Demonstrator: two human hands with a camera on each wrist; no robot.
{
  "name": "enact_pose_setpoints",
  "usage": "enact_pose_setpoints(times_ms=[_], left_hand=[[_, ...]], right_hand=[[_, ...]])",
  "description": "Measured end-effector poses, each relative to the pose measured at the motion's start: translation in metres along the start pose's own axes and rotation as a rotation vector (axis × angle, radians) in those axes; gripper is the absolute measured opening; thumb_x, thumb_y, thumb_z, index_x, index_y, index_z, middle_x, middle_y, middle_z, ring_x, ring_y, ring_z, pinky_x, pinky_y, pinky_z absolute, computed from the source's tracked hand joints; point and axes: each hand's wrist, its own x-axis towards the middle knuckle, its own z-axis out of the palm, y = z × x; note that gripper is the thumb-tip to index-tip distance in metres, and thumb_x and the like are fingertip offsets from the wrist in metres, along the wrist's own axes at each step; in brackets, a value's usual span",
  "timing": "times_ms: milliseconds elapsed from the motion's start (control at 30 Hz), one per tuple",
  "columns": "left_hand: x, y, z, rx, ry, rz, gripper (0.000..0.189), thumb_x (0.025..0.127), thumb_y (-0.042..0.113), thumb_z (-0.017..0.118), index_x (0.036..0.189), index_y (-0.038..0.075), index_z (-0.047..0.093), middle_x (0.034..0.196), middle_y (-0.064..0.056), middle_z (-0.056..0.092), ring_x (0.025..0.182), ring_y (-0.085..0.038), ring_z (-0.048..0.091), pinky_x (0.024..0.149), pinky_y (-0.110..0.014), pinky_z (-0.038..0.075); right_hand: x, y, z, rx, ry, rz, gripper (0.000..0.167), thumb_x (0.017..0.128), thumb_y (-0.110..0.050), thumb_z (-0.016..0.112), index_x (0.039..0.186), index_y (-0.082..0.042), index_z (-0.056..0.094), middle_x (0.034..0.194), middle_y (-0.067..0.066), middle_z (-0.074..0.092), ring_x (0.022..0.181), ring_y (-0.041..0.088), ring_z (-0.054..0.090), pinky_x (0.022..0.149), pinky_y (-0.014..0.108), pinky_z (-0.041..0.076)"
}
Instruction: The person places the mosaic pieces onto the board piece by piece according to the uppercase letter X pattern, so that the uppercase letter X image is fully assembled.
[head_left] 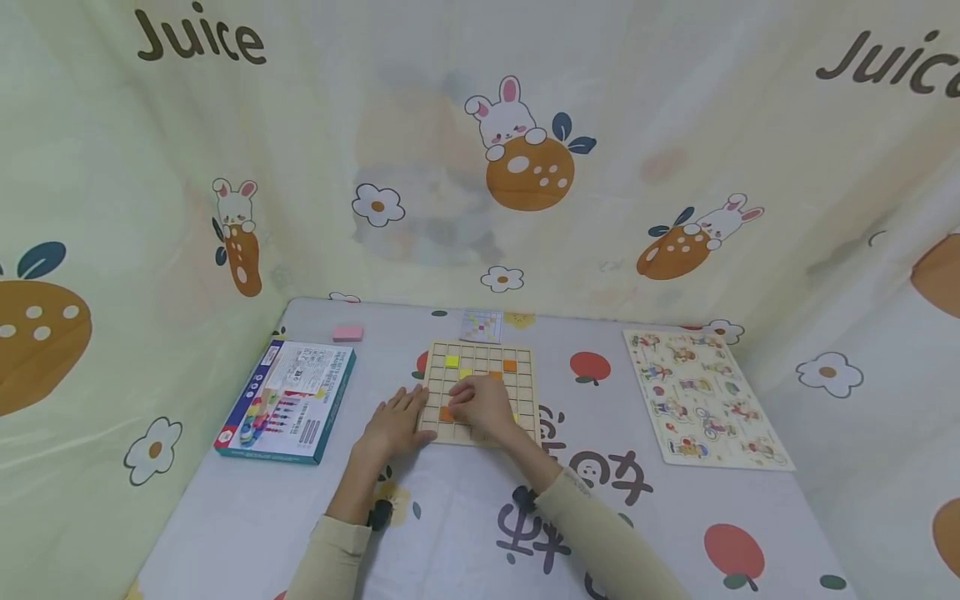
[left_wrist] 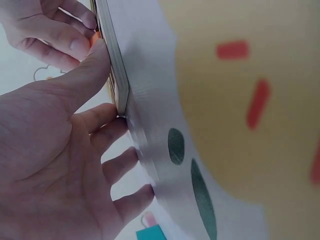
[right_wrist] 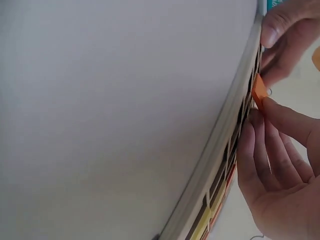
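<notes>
A wooden grid board (head_left: 528, 393) lies on the table in front of me, with several yellow and orange square tiles in its cells. One yellow tile (head_left: 452, 361) sits at its upper left, one orange tile (head_left: 510, 366) at its upper right. My right hand (head_left: 483, 407) is over the lower middle of the board and pinches an orange tile (right_wrist: 259, 92), which is tilted against the grid in the right wrist view. My left hand (head_left: 393, 423) rests at the board's left edge, fingers spread, its thumb (left_wrist: 92, 70) on the rim near the corner.
Behind the board lies a small card (head_left: 481, 326) printed with a coloured grid pattern. A pink block (head_left: 348, 333) is at the back left, above a flat printed box (head_left: 288, 400). On the right lies a board with cartoon figures (head_left: 705, 400). Printed curtains (head_left: 435, 150) enclose the table.
</notes>
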Motion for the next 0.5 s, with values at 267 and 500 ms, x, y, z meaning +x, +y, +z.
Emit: enact_pose_setpoints(times_ms=[267, 500], left_hand=[[0.0016, 0.0018, 0.0003, 0.011, 0.003, 0.003, 0.085, 0.097, 0.045, 0.073, 0.165, 0.012, 0.033, 0.172, -0.009, 0.027, 0.159, -0.035, 0.02, 0.127, -0.061, 0.02], [-0.0029, 0.001, -0.0024, 0.01, 0.011, 0.011, 0.085, 0.097, 0.043, 0.073, 0.164, 0.011, 0.032, 0.171, -0.01, 0.028, 0.159, -0.037, 0.02, 0.127, -0.061, 0.02]], right_hand=[[0.0007, 0.0007, 0.0042, -0.052, 0.009, -0.019, 0.017, 0.084, -0.004, 0.084, 0.095, -0.015, 0.077, 0.077, -0.01, 0.072, 0.072, 0.007, 0.069, 0.069, 0.026, 0.06], [-0.0039, 0.0057, -0.0036, -0.037, 0.013, -0.069, 0.02, 0.084, -0.007, 0.085, 0.102, -0.011, 0.078, 0.083, -0.008, 0.075, 0.076, 0.006, 0.071, 0.074, 0.027, 0.061]])
